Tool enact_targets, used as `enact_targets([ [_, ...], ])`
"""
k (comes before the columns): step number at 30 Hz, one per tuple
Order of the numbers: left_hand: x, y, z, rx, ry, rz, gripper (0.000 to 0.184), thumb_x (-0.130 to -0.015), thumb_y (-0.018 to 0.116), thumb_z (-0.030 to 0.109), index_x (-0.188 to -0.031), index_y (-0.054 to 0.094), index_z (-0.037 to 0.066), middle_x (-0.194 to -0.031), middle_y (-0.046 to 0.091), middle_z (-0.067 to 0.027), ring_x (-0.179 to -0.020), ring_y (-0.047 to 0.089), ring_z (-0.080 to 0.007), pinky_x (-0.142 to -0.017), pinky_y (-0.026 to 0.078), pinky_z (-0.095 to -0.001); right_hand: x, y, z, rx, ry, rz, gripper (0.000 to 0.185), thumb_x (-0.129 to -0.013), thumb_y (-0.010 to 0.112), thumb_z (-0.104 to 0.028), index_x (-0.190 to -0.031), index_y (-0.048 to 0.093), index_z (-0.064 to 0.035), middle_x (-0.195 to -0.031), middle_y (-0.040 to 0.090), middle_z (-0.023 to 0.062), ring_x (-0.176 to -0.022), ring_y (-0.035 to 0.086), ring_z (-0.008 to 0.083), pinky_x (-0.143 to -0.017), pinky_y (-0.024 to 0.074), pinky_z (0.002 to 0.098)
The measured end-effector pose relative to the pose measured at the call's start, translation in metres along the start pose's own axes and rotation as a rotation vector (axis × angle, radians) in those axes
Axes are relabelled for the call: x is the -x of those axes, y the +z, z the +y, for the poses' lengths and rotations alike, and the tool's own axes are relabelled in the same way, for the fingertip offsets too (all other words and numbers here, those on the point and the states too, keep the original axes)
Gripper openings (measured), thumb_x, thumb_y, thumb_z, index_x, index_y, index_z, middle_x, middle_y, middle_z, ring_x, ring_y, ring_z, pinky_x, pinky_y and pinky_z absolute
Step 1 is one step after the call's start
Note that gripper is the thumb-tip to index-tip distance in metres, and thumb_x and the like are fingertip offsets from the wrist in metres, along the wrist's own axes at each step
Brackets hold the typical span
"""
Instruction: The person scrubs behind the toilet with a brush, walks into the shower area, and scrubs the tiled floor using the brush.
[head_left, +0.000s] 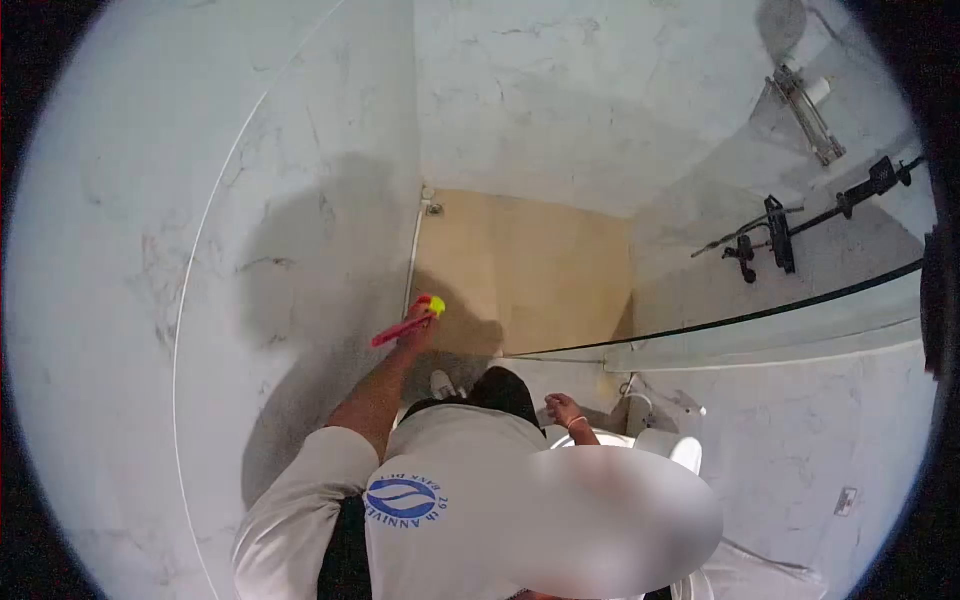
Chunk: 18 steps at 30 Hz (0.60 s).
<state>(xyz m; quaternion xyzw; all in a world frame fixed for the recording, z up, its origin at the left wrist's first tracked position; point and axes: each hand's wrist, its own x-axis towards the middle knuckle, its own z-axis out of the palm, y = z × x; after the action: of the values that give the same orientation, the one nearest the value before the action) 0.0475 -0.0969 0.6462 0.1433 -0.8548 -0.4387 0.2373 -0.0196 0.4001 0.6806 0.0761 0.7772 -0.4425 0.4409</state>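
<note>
My left hand (pixel 418 322) is closed around a pink-red tool with a bright yellow head (pixel 398 332); its exact kind is too small to make out. I have that arm stretched forward beside the left wall, above the edge of the tan floor (pixel 540 270). My right hand (pixel 563 408), with a band at the wrist, hangs lower, close to a white toilet-like fixture (pixel 684 455). Its fingers look loosely apart and nothing shows in them. Part of my white shirt (pixel 470 450) and a blurred oval cover the rest of the right arm.
Pale marbled walls (pixel 530 100) enclose the floor, which has a small drain (pixel 435 210) in the far left corner. To the right, a glass panel's dark edge (pixel 740 318) crosses the view. Beyond it are black shower fittings (pixel 780 235) and a metal wall rack (pixel 810 115).
</note>
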Motion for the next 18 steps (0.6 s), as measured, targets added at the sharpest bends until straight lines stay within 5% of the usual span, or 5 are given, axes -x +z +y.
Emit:
enact_targets([
  [4,-0.015,0.012,-0.01,0.216,-0.049,-0.053,0.029,-0.097,0.063,0.032,-0.106,0.061,0.004,-0.11,0.065,-0.0211,-0.106,0.062,-0.0406,-0.093,0.05,-0.0494,0.027,0.028,-0.024,0.126,0.111,0.023,0.048,-0.094,0.07,-0.04,-0.125,0.068,-0.0032,-0.103,0.074,0.0103,-0.087,0.069,0.02,-0.072,0.0563,0.0348],
  [7,-0.016,0.046,-0.066,0.231,-0.376,-0.119,0.031,-0.098,0.062,0.035,-0.105,0.061,0.005,-0.108,0.065,-0.0205,-0.105,0.062,-0.0421,-0.091,0.051,-0.0497,0.017,0.039,-0.016,0.084,0.177,0.038,0.05,-0.093,0.07,-0.043,-0.123,0.069,-0.0031,-0.102,0.074,0.0099,-0.084,0.069,0.019,-0.069,0.0555,0.0354],
  [10,-0.018,0.056,-0.09,0.406,-0.239,-0.047,0.034,-0.099,0.059,0.038,-0.104,0.06,0.005,-0.112,0.065,-0.0199,-0.106,0.063,-0.0412,-0.091,0.051,-0.0502,-0.019,0.027,0.021,0.107,0.146,-0.007,0.05,-0.092,0.071,-0.043,-0.121,0.07,-0.0032,-0.104,0.074,0.0102,-0.085,0.069,0.02,-0.071,0.0559,0.0371],
  [18,-0.083,0.059,-0.115,0.395,-0.188,-0.056,0.043,-0.1,0.058,0.046,-0.108,0.061,0.003,-0.113,0.065,-0.0175,-0.102,0.065,-0.0349,-0.089,0.052,-0.0442,-0.028,0.03,-0.045,0.029,0.113,0.028,0.05,-0.091,0.074,-0.045,-0.122,0.07,-0.0067,-0.103,0.074,0.0109,-0.081,0.067,0.0193,-0.072,0.0561,0.0377],
])
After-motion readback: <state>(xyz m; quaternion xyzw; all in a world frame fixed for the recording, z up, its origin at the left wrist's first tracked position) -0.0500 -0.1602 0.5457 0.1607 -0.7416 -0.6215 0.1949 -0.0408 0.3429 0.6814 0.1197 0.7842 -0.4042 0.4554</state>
